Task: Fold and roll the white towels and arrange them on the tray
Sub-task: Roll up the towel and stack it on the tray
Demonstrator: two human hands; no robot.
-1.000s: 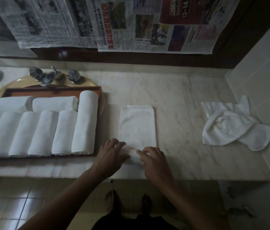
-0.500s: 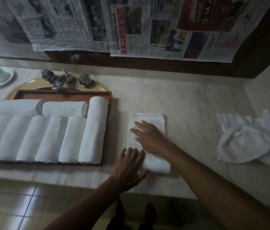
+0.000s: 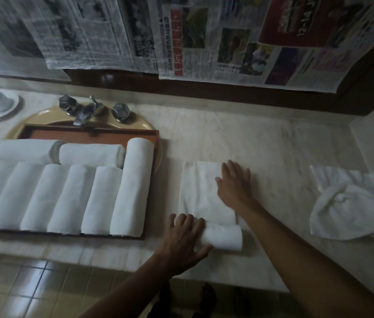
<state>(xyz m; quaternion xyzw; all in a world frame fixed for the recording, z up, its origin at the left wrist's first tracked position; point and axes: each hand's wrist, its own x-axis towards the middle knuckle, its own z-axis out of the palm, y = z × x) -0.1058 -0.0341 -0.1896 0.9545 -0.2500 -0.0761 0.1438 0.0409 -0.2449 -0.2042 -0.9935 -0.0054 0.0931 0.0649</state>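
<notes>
Rolling is the step in hand, by my read: the folded towel [image 3: 204, 191] lies flat on the counter [image 3: 273, 145] just right of the tray [image 3: 94, 134], long side running away from the person, with its near end already wound into a short roll [image 3: 224, 236]. Left hand [image 3: 182, 239] sits at the end of the roll nearest the tray, fingers straight and close together, laid over the cloth, palm low on the counter; pressing, not pinching. Right hand [image 3: 234, 184] is flat on the far part of the strip, on the edge away from the tray, fingers spread, arm reaching in from the lower right and crossing past the roll's other end. Nothing is gripped by either hand. To do this well: smooth the flat part first so no crease gets wound in, then bring both hands onto the roll, one per end, and push evenly so it runs straight instead of coning. Firm down-pressure for a tight core; the cloth is soft and will spring loose if let go early. Match the girth of the rolled towels [image 3: 133, 187] packed side by side on the tray. Free slot looks scarce there; likely stacks on top or across the back. Loose towels [image 3: 351, 203] wait in a heap well right of the tray.
</notes>
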